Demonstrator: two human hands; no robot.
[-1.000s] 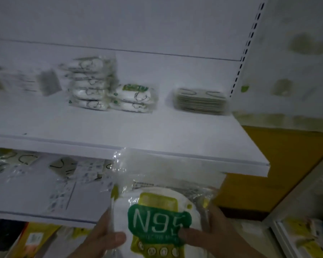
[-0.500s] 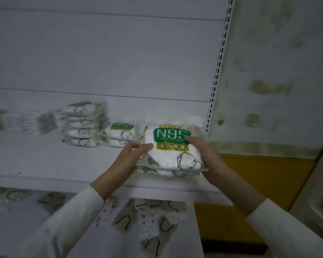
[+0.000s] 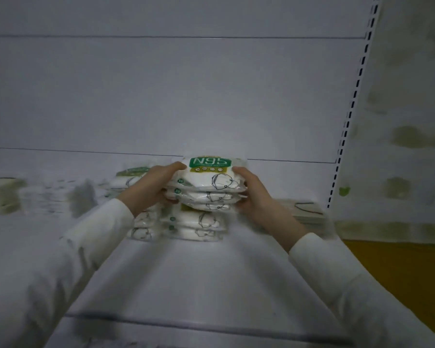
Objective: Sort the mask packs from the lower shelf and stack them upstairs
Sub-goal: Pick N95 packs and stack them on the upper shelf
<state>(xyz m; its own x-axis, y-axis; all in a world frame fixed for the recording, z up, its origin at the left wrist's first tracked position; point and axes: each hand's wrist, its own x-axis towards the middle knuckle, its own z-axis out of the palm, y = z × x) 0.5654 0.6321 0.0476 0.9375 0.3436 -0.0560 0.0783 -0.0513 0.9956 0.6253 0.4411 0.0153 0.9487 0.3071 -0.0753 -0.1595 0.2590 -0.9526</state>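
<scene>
The left hand (image 3: 151, 188) and right hand (image 3: 255, 197) grip the packs (image 3: 206, 183) by their ends, fingers (image 3: 175, 167) curled round them. The packs sit directly over a stack (image 3: 196, 226) near the shelf's (image 3: 186, 277) back edge.

white shelf (image 3: 186, 277) | N95 mask-pack stacks (image 3: 196, 226) centre | flat mask pile (image 3: 309, 213) right | blurred packs (image 3: 3, 194) left

You hold a bundle of N95 mask packs (image 3: 206, 188), about three deep, lying flat and level. Your left hand (image 3: 153, 187) grips it at nine o'clock and your right hand (image 3: 256, 197) at three o'clock. The top pack has a clear wrapper, a white mask and a green N95 label along its twelve o'clock edge. The bundle is directly over a lower stack (image 3: 196, 226) on the upper shelf (image 3: 186, 272); contact cannot be confirmed. A second stack (image 3: 140, 232) stands just beside, at nine o'clock.
</scene>
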